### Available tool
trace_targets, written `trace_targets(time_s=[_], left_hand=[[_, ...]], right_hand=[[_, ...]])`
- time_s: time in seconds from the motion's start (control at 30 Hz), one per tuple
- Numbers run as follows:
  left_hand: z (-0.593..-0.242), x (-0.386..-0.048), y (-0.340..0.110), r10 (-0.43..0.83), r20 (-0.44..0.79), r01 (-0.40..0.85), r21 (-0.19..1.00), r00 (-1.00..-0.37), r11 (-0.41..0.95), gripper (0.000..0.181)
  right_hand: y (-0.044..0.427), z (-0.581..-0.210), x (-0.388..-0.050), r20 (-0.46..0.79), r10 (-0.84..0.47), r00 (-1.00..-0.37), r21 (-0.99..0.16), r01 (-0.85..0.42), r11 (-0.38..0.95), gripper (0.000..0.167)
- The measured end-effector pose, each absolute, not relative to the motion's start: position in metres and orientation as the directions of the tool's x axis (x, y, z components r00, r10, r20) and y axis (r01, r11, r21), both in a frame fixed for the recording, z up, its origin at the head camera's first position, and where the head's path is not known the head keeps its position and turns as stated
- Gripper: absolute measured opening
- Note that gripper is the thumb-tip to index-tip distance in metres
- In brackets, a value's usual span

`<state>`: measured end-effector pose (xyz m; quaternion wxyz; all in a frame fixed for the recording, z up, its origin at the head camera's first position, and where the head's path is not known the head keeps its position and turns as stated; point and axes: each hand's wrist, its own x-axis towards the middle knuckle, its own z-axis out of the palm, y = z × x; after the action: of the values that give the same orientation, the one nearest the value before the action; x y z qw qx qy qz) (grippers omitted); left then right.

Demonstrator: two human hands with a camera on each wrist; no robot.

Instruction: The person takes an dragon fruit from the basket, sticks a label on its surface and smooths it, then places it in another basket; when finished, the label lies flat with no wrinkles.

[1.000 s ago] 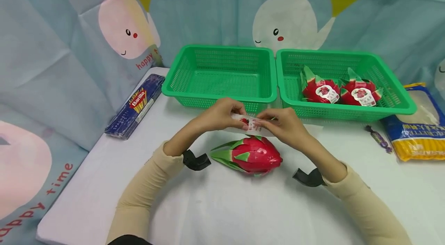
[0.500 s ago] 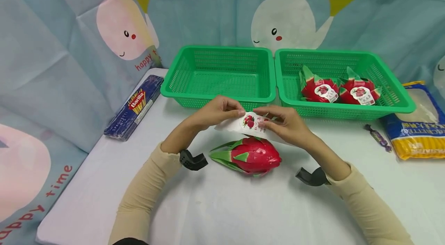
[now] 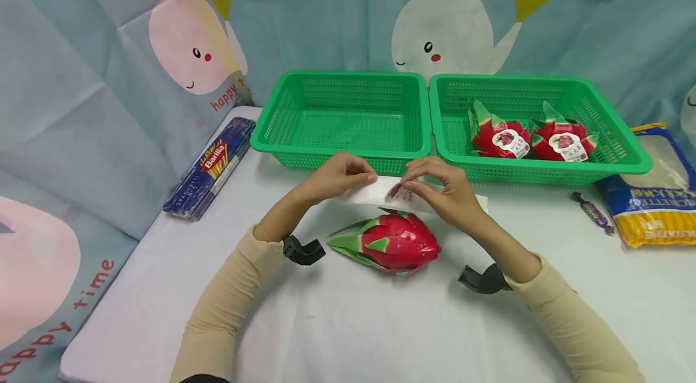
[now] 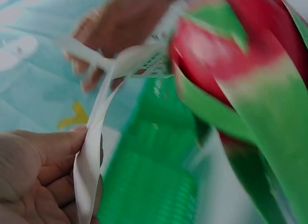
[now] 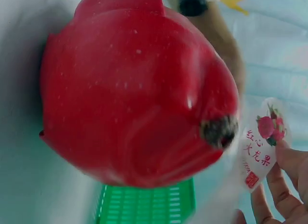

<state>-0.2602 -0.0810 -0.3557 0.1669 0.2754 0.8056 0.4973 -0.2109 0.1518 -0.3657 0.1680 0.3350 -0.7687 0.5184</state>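
My left hand (image 3: 338,179) pinches a white backing strip (image 4: 89,173) between thumb and fingers. From the other side, my right hand (image 3: 443,191) pinches the edge of a dragon fruit sticker (image 5: 262,144), which is partly lifted and curled off the strip. The sticker carries a printed fruit picture and red lettering. Just in front of both hands, a red dragon fruit (image 3: 405,243) with green scales lies on its side on the white table, its leafy end to the left. Neither hand touches it. In the left wrist view, the right hand is blurred.
Behind the hands stand two green baskets, the left one (image 3: 261,140) and the right one (image 3: 544,173). Two stickered dragon fruits (image 3: 500,140) lie in the right one. A spaghetti pack (image 3: 211,167) lies at left; a wrapped candy (image 3: 592,212) and a yellow-blue bag (image 3: 660,199) lie at right.
The sticker, flat on the strip earlier, now has its edge lifted and curled in the right fingers. The strip has tilted in the hands. The dragon fruit has stayed in place.
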Motion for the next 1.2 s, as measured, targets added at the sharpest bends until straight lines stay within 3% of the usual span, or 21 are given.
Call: trace_targets(time_s=[0.17,0.27,0.47,0.57,0.63,0.7,0.87,1.03,1.2], left_hand=[[-0.389,-0.275,-0.097,0.538,0.0,0.306,0.823,-0.843,0.479,0.016],[-0.408,-0.284,-0.108,0.503,0.003,0.324,0.769,-0.864,0.551,0.017],[-0.426,-0.294,-0.119,0.413,0.041,0.365,0.556,-0.91,0.747,0.019],[-0.419,-0.288,-0.114,0.375,0.123,0.392,0.41,-0.919,0.823,0.018],[-0.407,-0.278,-0.105,0.382,0.188,0.426,0.387,-0.905,0.818,0.016],[-0.393,-0.266,-0.093,0.41,0.228,0.469,0.439,-0.883,0.766,0.017],[-0.359,-0.236,-0.061,0.474,0.23,0.475,0.722,-0.85,0.503,0.02],[-0.349,-0.219,-0.044,0.483,0.198,0.422,0.806,-0.853,0.414,0.016],[-0.354,-0.213,-0.044,0.419,0.201,0.356,0.873,-0.886,0.333,0.013]], right_hand=[[0.162,-0.362,-0.208,0.446,-0.293,-0.846,-0.803,-0.523,0.286,0.008],[0.167,-0.359,-0.208,0.339,-0.284,-0.897,-0.861,-0.417,0.291,0.01],[0.173,-0.355,-0.21,0.243,-0.299,-0.923,-0.887,-0.336,0.316,0.016],[0.174,-0.354,-0.21,0.216,-0.311,-0.926,-0.885,-0.32,0.338,0.017],[0.174,-0.353,-0.21,0.197,-0.32,-0.927,-0.882,-0.31,0.355,0.018],[0.174,-0.353,-0.21,0.183,-0.329,-0.926,-0.881,-0.303,0.364,0.017],[0.169,-0.352,-0.207,0.191,-0.371,-0.909,-0.855,-0.339,0.393,0.013],[0.164,-0.351,-0.202,0.222,-0.397,-0.891,-0.848,-0.377,0.373,0.015],[0.17,-0.35,-0.197,0.207,-0.313,-0.927,-0.849,-0.329,0.414,0.028]])
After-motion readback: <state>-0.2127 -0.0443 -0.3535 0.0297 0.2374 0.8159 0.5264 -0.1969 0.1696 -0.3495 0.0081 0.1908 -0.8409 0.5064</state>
